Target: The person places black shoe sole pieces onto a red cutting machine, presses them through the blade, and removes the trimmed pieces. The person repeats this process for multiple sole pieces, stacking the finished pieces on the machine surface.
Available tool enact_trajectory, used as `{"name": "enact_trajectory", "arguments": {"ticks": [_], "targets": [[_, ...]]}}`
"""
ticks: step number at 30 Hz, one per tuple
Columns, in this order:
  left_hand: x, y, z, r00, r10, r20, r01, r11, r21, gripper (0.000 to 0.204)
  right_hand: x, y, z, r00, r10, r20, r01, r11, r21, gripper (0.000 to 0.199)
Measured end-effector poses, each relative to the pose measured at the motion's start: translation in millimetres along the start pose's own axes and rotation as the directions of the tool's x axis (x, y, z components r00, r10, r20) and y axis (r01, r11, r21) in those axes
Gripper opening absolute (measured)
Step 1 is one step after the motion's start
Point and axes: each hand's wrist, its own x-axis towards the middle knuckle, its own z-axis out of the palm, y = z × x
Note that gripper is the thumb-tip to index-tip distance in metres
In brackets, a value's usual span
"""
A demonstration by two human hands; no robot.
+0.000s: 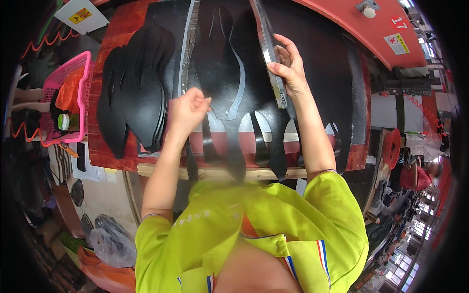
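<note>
One red desk (119, 34) fills the middle of the view before you, edged on your side by a strip of pale wood (149, 170). Over most of it lies a black sheet (317, 53), its near margin cut into long curved tongues, some reaching past the pale wood toward you. At the upper right, a red machine panel (332, 14) slants across the far corner. Left of the sheet, a pile of black cut pieces (141, 93), curved in outline, rests in overlapping layers. Beyond the desk's left edge sits a pink basket (89, 73) with perforated walls. Two long metal bars extend away from you over the sheet: the right bar (267, 53), its far end leaning leftward, and the left bar (186, 49), near the pile; whether they join cannot be told. Your right grip (290, 68) is closed about the right bar toward its near end, thumb on the left face. Your left grip (190, 110) is curled, thumb and forefinger nearly meeting, just beside the left bar's near end; whether it pinches anything cannot be told. Inside the basket are an orange-red bag (71, 90) and, smallest, a green-lidded jar (63, 122).
</note>
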Motion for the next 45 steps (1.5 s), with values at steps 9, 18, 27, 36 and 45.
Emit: {"name": "enact_trajectory", "arguments": {"ticks": [9, 18, 27, 36, 45], "targets": [[-7.0, 2.6, 1.2, 0.965, 0.243, -0.093, -0.234, 0.967, 0.098, 0.036, -29.7, 16.1, 8.0, 0.995, -0.099, 0.015, 0.051, 0.362, -0.931, 0.094], [3.8, 11.1, 0.5, 0.977, 0.200, -0.071, -0.193, 0.976, 0.097, 0.030, -17.1, 13.4, 4.3, 0.999, -0.028, 0.032, 0.039, 0.335, -0.942, 0.097], [13.0, 66.0, 23.2, 0.702, 0.697, 0.146, -0.694, 0.625, 0.356, 0.017, 45.6, -16.2, -75.3, 0.894, -0.446, -0.038, 0.255, 0.578, -0.775, 0.043], [79.7, 40.1, 102.8, 0.739, 0.591, 0.323, -0.639, 0.464, 0.613, 0.024, 122.8, -71.3, -205.0, 0.672, -0.667, -0.323, 0.245, 0.611, -0.753, 0.026], [216.7, 40.9, 122.0, 0.674, 0.691, 0.260, -0.656, 0.399, 0.641, 0.016, 166.4, -72.4, -288.1, 0.745, -0.524, -0.413, 0.211, 0.773, -0.599, 0.033]]}}
